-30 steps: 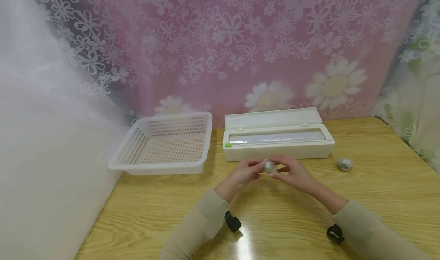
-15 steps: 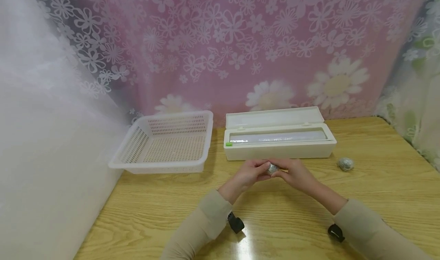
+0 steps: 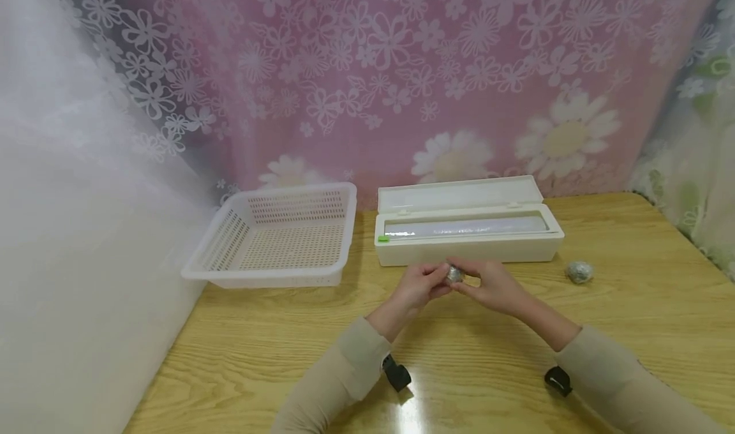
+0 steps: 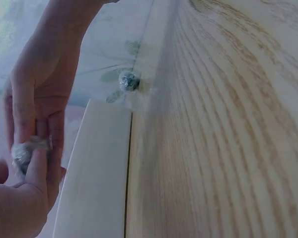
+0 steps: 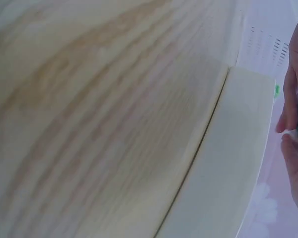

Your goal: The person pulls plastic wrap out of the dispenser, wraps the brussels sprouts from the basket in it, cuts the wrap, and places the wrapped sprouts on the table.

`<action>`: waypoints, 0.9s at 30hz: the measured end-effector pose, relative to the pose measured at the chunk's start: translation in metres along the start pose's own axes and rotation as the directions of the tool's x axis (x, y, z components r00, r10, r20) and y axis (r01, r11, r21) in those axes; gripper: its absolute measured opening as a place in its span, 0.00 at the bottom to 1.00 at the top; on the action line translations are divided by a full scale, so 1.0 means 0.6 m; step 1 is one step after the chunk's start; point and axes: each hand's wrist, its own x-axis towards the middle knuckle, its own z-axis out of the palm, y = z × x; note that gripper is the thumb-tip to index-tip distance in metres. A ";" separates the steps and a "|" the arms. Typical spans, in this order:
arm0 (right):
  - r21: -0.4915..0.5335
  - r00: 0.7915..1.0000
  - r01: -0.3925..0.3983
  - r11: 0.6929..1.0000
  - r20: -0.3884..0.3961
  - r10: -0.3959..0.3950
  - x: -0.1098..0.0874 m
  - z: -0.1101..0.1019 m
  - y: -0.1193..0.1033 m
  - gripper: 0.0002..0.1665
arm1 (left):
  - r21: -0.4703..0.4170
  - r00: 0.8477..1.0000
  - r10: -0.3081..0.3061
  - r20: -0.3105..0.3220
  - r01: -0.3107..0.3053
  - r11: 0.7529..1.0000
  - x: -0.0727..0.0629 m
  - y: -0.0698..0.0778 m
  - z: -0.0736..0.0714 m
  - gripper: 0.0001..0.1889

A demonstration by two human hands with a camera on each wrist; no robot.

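Observation:
Between both hands, just in front of the white wrap box, is a small round ball covered in crinkled clear film, greyish underneath. My left hand pinches it from the left with thumb and fingers. From the other side my right hand holds it, index finger along the far side and thumb at the near side. In the left wrist view the film-wrapped ball shows between the left thumb and the right fingers. The right wrist view catches only part of it at the edge.
A long white box with its lid up holds a roll of cling film; a green slider sits at its left end. Another film-wrapped ball lies to the right. A white perforated basket stands at the left on the wooden table.
Both hands stay on the wrapped ball and their fingers shift around it. Half a second ago the right fingers lay closer over it; now they are slightly raised and more of the ball shows.

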 end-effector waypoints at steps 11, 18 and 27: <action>0.155 0.990 -0.137 0.978 0.012 0.137 -0.004 0.001 0.004 0.21 | 0.152 0.998 -0.010 -0.055 0.019 0.988 0.002 0.000 -0.011 0.12; 0.103 0.997 -0.077 0.992 -0.017 0.079 -0.010 -0.007 0.000 0.20 | 0.161 0.998 0.013 -0.065 -0.003 0.987 0.000 0.000 -0.005 0.10; -0.112 0.985 -0.152 0.982 0.064 0.159 -0.069 -0.075 0.046 0.21 | 0.404 0.993 -0.018 0.119 -0.032 0.914 -0.017 -0.001 -0.056 0.18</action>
